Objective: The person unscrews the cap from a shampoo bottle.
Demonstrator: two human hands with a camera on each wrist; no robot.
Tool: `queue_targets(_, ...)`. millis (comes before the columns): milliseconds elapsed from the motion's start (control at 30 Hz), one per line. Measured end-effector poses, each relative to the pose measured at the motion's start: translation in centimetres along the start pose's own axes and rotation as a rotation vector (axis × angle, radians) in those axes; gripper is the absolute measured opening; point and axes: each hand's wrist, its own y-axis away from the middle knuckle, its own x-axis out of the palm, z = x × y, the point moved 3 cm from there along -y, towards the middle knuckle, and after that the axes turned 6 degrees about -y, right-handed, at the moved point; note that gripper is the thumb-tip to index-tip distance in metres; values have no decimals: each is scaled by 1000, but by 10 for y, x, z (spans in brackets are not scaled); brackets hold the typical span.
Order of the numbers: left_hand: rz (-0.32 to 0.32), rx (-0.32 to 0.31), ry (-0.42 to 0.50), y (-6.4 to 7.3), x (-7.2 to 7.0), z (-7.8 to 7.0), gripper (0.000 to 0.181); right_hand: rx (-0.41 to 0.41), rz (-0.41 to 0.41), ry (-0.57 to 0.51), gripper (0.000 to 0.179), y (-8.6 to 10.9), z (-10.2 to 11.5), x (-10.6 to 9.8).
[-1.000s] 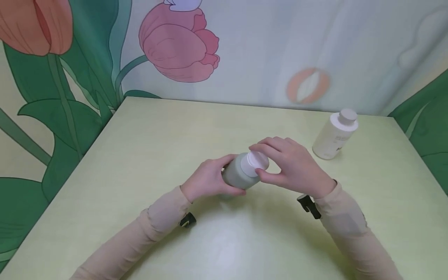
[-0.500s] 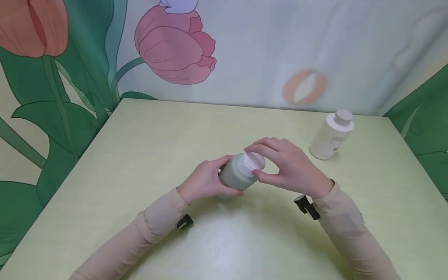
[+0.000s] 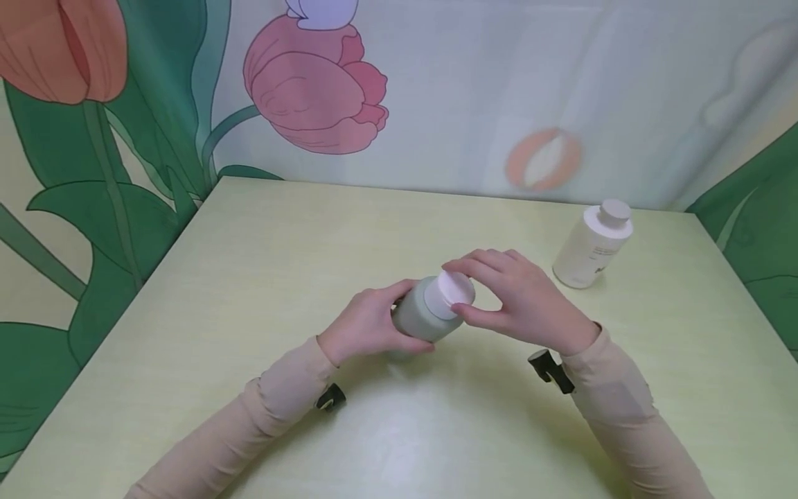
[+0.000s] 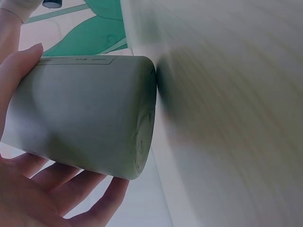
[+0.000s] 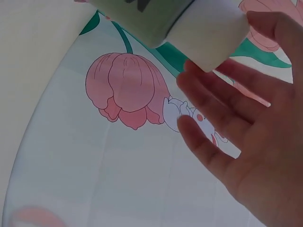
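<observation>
A grey-green bottle (image 3: pixel 419 313) with a white cap (image 3: pixel 454 290) is tilted over the middle of the table, its cap end toward the right. My left hand (image 3: pixel 371 320) grips the body from the left, thumb on one side and fingers on the other. In the left wrist view the bottle's base (image 4: pixel 146 123) is close to the tabletop; whether it touches, I cannot tell. My right hand (image 3: pixel 516 296) pinches the cap between thumb and fingers. Seen from the right wrist, the cap (image 5: pixel 210 35) sits on the bottle, and the lower fingers extend away from it.
A white capped bottle (image 3: pixel 592 246) stands upright at the table's back right. The pale yellow-green table (image 3: pixel 299 235) ends at a flower-printed cloth backdrop (image 3: pixel 449 97). Small black devices are strapped at both wrists, over beige sleeves.
The head view has shifted slightly. Both hands keep their hold on the bottle and its cap, in nearly the same position.
</observation>
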Motion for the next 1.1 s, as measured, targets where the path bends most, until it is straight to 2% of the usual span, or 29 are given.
queue_targets(167,-3,1,-16,1,1,1,75,22,25,-12,46,2,2,-2)
queue_targets(300,1,1,-30,2,2,2,75,46,12,6,45,2,2,-1)
queue_targets(400,1,6,-32,2,2,1,75,17,15,4,39,1,4,-1)
queue_targets(500,-6,9,-38,2,1,0,76,-16,35,-10,40,1,5,-3)
queue_targets(700,-5,7,-29,1,2,1,74,13,54,17,50,2,3,-4)
queue_targets(833,-6,19,-41,0,2,1,74,12,31,65,47,1,0,-4)
queue_targets(933,-9,26,-46,0,2,0,73,-16,41,49,43,1,0,-4)
queue_targets(1100,-3,21,-31,1,0,2,72,-11,69,35,57,1,-1,-1)
